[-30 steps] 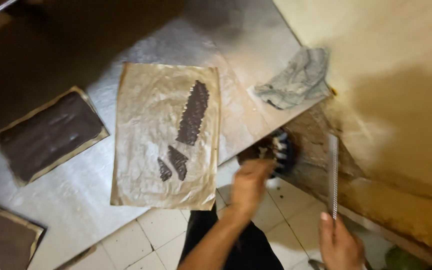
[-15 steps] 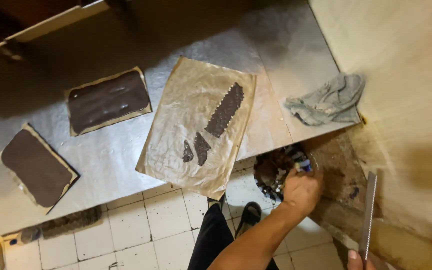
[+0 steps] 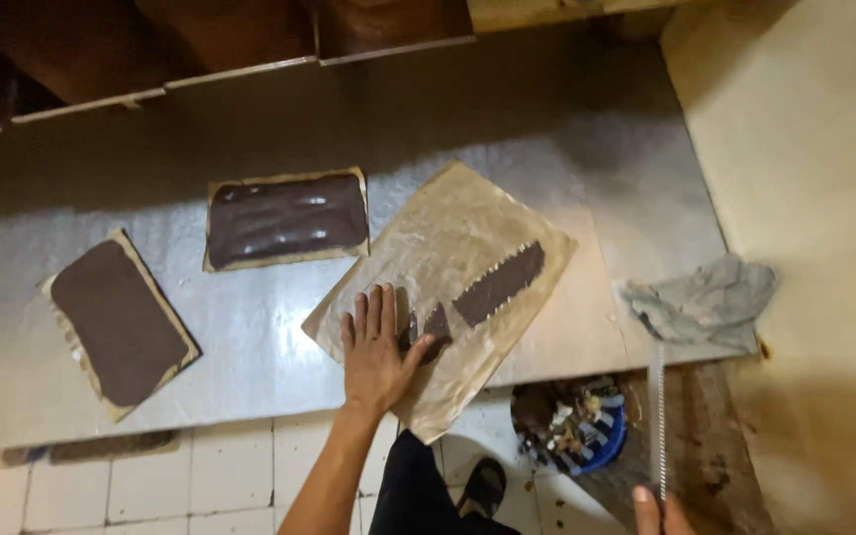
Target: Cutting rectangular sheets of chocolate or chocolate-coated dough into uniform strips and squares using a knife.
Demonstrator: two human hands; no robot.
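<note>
1. Left hand [image 3: 376,349]: flat, palm down, fingers spread a bit, pressing on the near-left part of the parchment sheet [image 3: 448,287]. Grips nothing; thumb sticks out toward 3 o'clock, touching or just short of the small dark piece [image 3: 431,331] — can't tell which.
2. Right hand [image 3: 658,511]: only the top shows at the bottom edge, approx 5 o'clock in view. Closed round the lower end of a long thin metal blade [image 3: 657,416], which runs straight up toward 12 o'clock; its tip ends near the grey rag [image 3: 705,302].
3. Parchment sheet: crinkled, tan, lies turned like a diamond on the steel table [image 3: 587,178], mid-frame. Near corner hangs over the table's front edge.
4. On the sheet: a long dark chocolate-coloured strip [image 3: 498,283] w/ a toothed edge, slanting from 7 to 1 o'clock, at 2 o'clock from the left hand. The small dark piece sits between strip and thumb.
5. Glossy dark slab [image 3: 286,218] on its own paper, at 10–11 o'clock from the left hand, apart from the sheet.
6. Matte brown slab [image 3: 119,323] on paper, at 9 o'clock, far left of table, tilted.
7. Grey rag: crumpled, at table's right end, at 3 o'clock from the sheet, next to the cream wall [image 3: 814,198].
8. Blue tub [image 3: 575,428] full of scraps stands on the floor below the table edge, at 4 o'clock from the left hand, left of the blade.
9. White tiled floor [image 3: 230,476] along the bottom; the person's dark trouser leg and shoe [image 3: 485,485] over it.
</note>
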